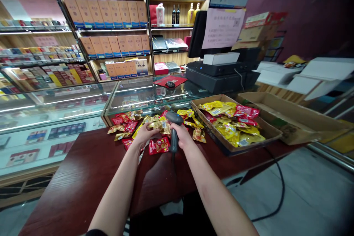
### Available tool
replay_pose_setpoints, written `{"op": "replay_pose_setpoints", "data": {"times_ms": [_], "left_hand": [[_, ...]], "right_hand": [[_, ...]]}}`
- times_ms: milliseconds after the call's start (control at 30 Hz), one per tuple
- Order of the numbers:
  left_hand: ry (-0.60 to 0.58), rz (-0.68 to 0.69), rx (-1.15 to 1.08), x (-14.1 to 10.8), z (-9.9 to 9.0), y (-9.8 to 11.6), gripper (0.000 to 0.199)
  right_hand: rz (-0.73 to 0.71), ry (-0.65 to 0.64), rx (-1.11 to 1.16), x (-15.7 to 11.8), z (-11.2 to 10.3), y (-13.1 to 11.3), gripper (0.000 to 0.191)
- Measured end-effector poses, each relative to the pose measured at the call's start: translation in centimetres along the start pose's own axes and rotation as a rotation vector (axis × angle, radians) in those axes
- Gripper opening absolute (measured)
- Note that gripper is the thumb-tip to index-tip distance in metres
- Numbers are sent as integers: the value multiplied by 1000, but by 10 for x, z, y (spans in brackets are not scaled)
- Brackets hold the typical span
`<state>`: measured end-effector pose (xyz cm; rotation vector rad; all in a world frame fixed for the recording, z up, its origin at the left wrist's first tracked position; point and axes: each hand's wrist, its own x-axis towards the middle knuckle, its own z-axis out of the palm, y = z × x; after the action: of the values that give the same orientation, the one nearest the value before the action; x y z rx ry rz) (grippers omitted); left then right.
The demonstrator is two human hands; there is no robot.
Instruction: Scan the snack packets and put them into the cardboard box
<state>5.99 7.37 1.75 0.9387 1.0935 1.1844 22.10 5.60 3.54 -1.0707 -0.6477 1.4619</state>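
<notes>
Head view. I see the table [91, 169] run in dark wood to its near and left edges, the widest stretch of bare surface lying front left of my hands; on the right, a filled cardboard tray [270, 128] bounds the working area, and a glass display case [132, 94] borders the far side. My right grip [182, 136] is wrapped around the handle of one black scanner [174, 132], held upright above the table. My left grip [143, 135] is half curled at a gold packet [165, 128]; whether it pinches this I cannot tell. Counted: one scanner, two cardboard trays including the second tray [301, 127] beside the first, and one red packet [159, 145] between my forearms. The other packets [131, 126], red, yellow and gold, overlap too much for me to count.
</notes>
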Motion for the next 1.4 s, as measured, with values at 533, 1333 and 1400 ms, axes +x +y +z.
{"op": "replay_pose_setpoints", "data": {"times_ms": [533,1333,1400], "left_hand": [[-23,-193,-50,57,7,42,34],[-134,-160,33,56,12,39,53],[-131,-176,33,53,14,42,49]], "right_hand": [[1,-165,-137,-26,-5,3,14],[-91,-98,-386,-31,6,11,7],[-199,-81,-352,-22,3,2,13]]}}
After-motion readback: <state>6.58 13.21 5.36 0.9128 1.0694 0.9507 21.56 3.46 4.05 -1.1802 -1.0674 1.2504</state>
